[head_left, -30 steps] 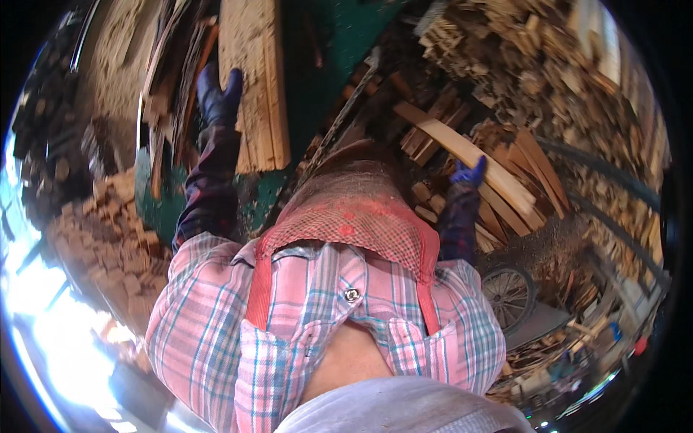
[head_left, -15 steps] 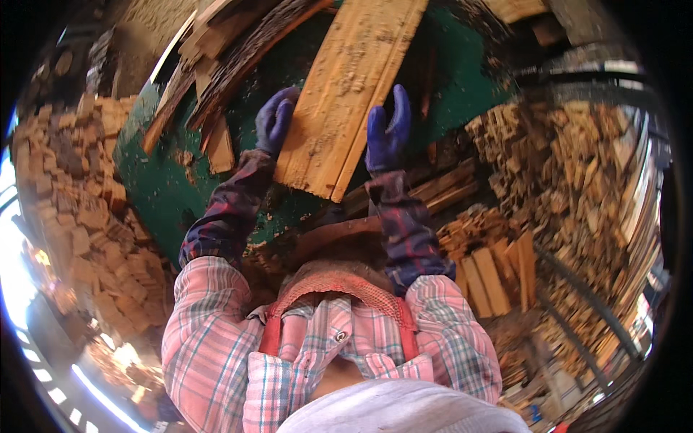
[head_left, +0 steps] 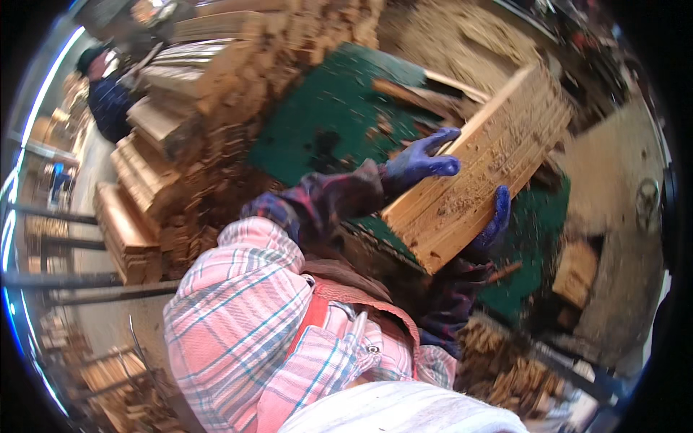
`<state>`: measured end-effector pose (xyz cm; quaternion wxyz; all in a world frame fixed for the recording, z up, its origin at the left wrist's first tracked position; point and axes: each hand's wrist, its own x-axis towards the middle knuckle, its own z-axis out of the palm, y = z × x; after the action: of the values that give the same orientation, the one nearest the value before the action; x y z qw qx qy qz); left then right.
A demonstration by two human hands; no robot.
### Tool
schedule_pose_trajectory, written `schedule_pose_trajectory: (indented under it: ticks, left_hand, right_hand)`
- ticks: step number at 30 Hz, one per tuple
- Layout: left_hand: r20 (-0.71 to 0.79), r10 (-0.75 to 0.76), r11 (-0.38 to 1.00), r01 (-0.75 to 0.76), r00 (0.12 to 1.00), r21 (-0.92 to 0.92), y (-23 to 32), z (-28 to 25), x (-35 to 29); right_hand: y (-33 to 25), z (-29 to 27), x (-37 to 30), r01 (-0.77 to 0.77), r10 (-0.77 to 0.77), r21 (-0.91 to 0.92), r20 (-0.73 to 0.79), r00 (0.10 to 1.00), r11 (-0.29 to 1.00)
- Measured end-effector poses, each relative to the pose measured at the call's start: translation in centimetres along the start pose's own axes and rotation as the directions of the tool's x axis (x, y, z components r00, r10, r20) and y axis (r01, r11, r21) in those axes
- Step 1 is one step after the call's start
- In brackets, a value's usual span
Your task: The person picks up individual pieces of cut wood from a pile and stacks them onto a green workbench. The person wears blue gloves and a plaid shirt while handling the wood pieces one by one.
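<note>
The grip of the left hand (head_left: 426, 160) was splayed along the sawn boards (head_left: 480, 169); the right hand (head_left: 494, 225) was partly hidden, its hold unclear. The boards lay aligned over the green surface (head_left: 339, 90), gathering seemingly done; offcuts (head_left: 419, 97) nearby lay loose, untouched

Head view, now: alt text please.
The blue-gloved left hand and blue-gloved right hand flank a thick, rough, light-brown wooden plank over a flat green worktable. Stacked pale-brown timber lines the left, with a dark-clothed person nearby.
</note>
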<state>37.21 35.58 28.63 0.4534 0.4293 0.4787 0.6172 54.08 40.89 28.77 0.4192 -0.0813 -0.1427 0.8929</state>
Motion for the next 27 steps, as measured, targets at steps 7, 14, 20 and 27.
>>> schedule_pose_trajectory:
  ticks: [7, 14, 20, 27]
  left_hand:
    - [-0.557, 0.400, 0.810, -0.565, 0.728, -0.157, 16.0, -12.5, -7.5]
    - [-0.665, 0.472, 0.878, -0.243, 0.579, 0.412, 15.9, -41.8, 5.2]
    - [-0.460, 0.244, 0.965, -0.168, 0.854, 0.200, -3.6, -23.5, 9.7]
    - [0.424, -0.418, 0.907, 0.340, 0.804, 0.249, -15.3, 11.9, 10.0]
  right_hand:
    - [8.5, 24.8, 9.4, 0.328, 0.124, -0.700, 0.511, 0.850, 0.634]
    - [15.6, 23.1, 12.5, 0.784, 0.310, -0.620, 0.741, 0.596, -0.028]
    - [3.2, -1.8, 5.5, 0.261, -0.069, -0.945, 0.253, 0.965, 0.195]
    - [-26.8, -27.1, -14.8, 0.186, -0.624, -0.598, -0.717, 0.310, 0.779]
